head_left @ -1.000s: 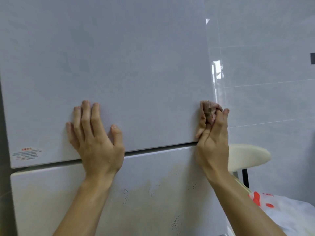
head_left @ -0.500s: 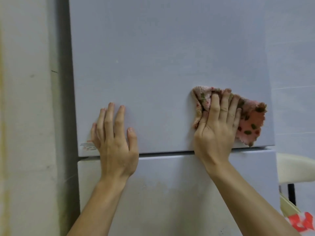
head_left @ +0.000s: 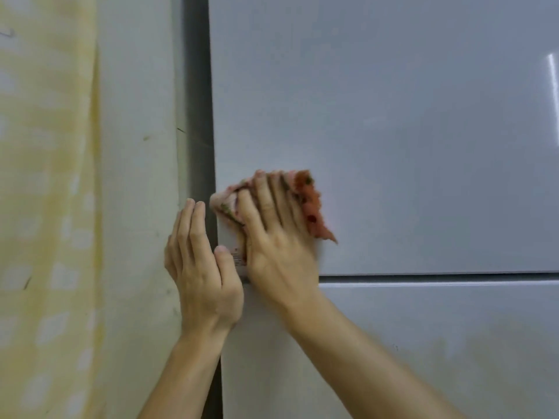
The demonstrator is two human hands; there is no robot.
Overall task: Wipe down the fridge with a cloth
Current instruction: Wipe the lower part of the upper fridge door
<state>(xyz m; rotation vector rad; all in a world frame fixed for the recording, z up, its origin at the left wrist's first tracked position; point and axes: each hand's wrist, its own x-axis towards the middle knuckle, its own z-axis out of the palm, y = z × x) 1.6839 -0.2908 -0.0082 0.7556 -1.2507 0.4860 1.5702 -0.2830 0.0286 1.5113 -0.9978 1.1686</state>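
- Fridge (head_left: 408,131), pale grey-white and seen close up, fills the view from just left of centre to the right edge.
- Far left is a yellow-and-white patterned surface (head_left: 48,207). Beside it is a strip of off-white wall (head_left: 136,176) with small dark marks.
- A dark vertical gap (head_left: 199,116) separates the wall from the fridge's left edge.
- The left hand (head_left: 202,267) lies flat and released at that edge, holding nothing. Its fingers are straight and close together, pointing up over the gap, and its thumb rests on the door front.
- A small printed sticker (head_left: 239,258) shows between the two hands, mostly covered.
- The cloth (head_left: 308,201), pink-orange with dark spots, sits on the upper door at its lower left corner, touching the surface.
- The right hand (head_left: 278,237) presses on the cloth with spread, nearly straight fingers, not clenched. The hand and cloth are motion-blurred.
- A dark horizontal seam (head_left: 438,276) runs right from under the right hand, dividing the upper door from the lower door (head_left: 423,343).
- The lower door has faint dingy smudges.
- A thin bright reflection (head_left: 552,80) streaks the upper door at the far right.
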